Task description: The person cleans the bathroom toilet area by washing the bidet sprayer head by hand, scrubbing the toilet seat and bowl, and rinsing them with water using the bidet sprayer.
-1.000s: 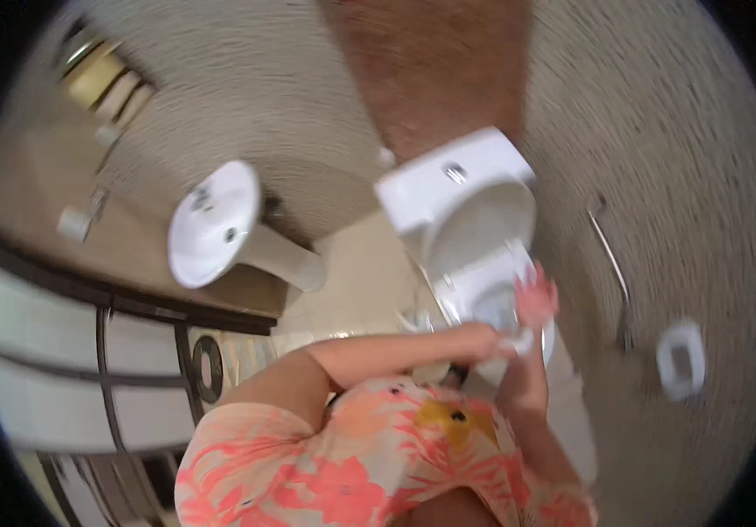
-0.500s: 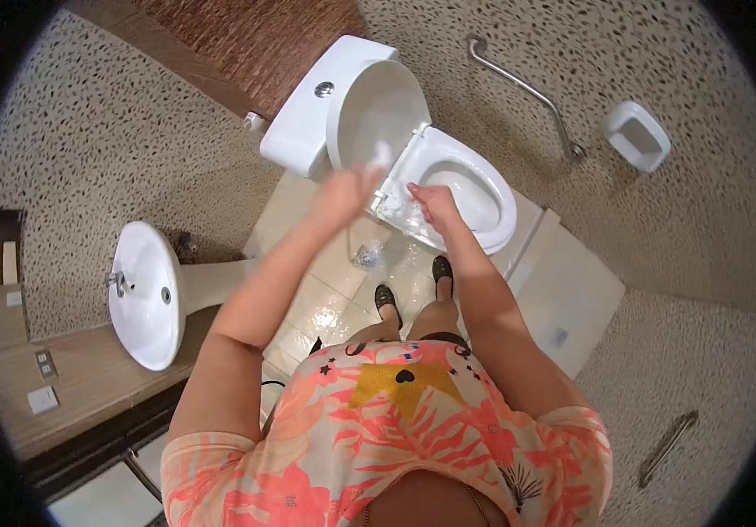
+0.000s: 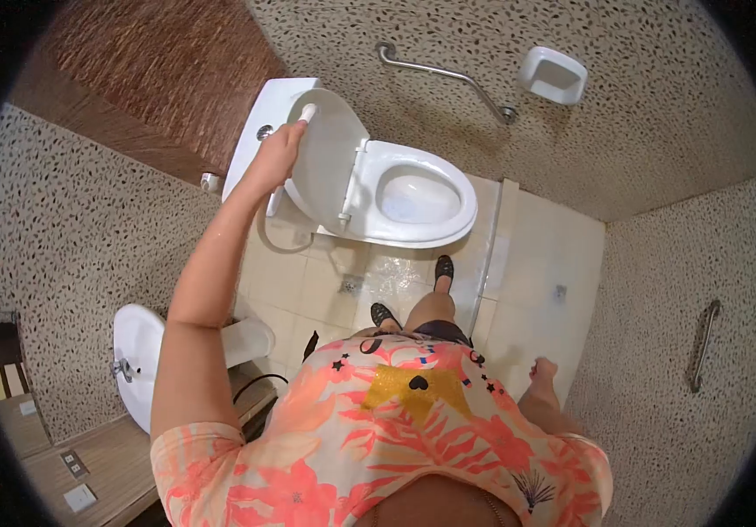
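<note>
My left hand (image 3: 278,160) is closed around a slim white object with a rounded end (image 3: 309,112); its exact kind cannot be made out. That end is against or just in front of the raised toilet lid (image 3: 330,149), near its top. The toilet tank (image 3: 251,123), with a round chrome flush button (image 3: 264,133), stands behind the hand. In front of the lid, the toilet seat (image 3: 460,206) is down around the bowl, and its surface looks wet. My right hand (image 3: 542,369) hangs low at my right side, away from the toilet. Its fingers are curled, and no object shows in them.
A steel grab bar (image 3: 435,68) and a white wall holder (image 3: 554,75) are on the wall beside the toilet. The floor tiles (image 3: 396,274) are wet around my feet. A washbasin (image 3: 136,364) stands at left; another grab bar (image 3: 705,347) is at far right.
My left hand has moved from the seat hinge up to the upper part of the lid. My right hand has left the seat and dropped to my right side. Foamy liquid near the hinge has mostly gone.
</note>
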`<state>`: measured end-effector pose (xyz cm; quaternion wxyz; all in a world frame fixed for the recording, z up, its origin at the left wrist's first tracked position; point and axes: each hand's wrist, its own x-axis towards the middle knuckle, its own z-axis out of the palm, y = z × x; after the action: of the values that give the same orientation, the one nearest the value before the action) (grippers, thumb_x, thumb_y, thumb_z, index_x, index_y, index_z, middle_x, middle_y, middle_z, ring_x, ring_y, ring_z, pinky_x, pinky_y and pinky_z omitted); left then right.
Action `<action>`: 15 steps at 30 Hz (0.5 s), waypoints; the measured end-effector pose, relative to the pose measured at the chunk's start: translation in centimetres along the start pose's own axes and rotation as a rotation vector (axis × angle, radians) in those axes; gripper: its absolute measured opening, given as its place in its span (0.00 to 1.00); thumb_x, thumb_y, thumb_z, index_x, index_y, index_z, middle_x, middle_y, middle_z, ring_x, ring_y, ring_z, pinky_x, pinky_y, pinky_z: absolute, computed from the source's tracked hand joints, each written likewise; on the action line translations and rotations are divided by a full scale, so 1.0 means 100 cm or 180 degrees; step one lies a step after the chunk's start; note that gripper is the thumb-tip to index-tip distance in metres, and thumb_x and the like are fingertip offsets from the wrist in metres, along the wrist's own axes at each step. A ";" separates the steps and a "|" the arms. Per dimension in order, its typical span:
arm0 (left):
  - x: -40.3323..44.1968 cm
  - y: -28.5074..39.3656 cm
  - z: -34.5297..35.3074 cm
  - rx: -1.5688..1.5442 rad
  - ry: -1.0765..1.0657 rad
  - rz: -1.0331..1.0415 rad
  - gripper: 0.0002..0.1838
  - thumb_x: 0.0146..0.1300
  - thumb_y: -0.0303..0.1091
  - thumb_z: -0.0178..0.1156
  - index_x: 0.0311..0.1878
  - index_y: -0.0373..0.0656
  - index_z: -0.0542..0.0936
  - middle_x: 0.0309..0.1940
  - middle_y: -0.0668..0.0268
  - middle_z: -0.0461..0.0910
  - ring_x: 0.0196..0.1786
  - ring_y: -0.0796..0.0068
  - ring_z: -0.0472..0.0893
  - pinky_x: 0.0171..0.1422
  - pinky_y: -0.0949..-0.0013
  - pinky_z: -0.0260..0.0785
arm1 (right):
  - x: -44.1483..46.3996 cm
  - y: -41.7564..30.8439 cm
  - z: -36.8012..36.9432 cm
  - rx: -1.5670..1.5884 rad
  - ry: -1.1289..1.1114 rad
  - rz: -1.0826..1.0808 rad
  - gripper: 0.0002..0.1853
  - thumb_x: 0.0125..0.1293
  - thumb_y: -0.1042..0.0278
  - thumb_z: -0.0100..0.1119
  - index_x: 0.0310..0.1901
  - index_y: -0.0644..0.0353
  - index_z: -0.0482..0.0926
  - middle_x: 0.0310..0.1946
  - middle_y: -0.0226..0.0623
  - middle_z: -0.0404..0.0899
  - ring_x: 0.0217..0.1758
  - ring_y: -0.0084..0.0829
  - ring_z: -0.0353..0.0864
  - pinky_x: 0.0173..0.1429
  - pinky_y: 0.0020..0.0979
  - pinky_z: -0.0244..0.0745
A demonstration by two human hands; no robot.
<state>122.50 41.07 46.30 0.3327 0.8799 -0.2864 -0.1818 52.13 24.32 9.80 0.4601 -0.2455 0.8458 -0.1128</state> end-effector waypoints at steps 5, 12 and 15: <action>0.016 0.013 -0.004 -0.0145 0.0326 -0.0324 0.28 0.66 0.55 0.38 0.29 0.36 0.72 0.13 0.66 0.66 0.12 0.76 0.66 0.15 0.71 0.59 | -0.016 0.021 -0.027 0.0090 0.0229 0.0599 0.07 0.55 0.74 0.53 0.21 0.59 0.69 0.12 0.37 0.66 0.10 0.28 0.63 0.12 0.28 0.58; 0.059 0.017 0.027 -0.0841 0.0149 -0.0765 0.28 0.63 0.57 0.42 0.27 0.39 0.72 0.14 0.69 0.66 0.11 0.80 0.63 0.13 0.73 0.56 | 0.006 -0.114 0.086 -0.0767 -0.1082 -0.0810 0.10 0.50 0.74 0.58 0.19 0.60 0.67 0.13 0.36 0.67 0.13 0.25 0.65 0.12 0.26 0.57; 0.078 0.028 0.042 -0.0875 0.0204 -0.0950 0.27 0.62 0.58 0.44 0.26 0.40 0.73 0.14 0.70 0.67 0.11 0.80 0.63 0.13 0.74 0.54 | -0.008 -0.189 0.129 -0.1340 -0.1457 -0.1621 0.11 0.51 0.71 0.61 0.21 0.61 0.68 0.15 0.34 0.70 0.16 0.23 0.69 0.15 0.26 0.62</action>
<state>125.30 32.43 44.27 0.4279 0.8643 -0.1146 -0.2383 69.14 9.05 11.15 0.5335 -0.5550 0.6382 0.0101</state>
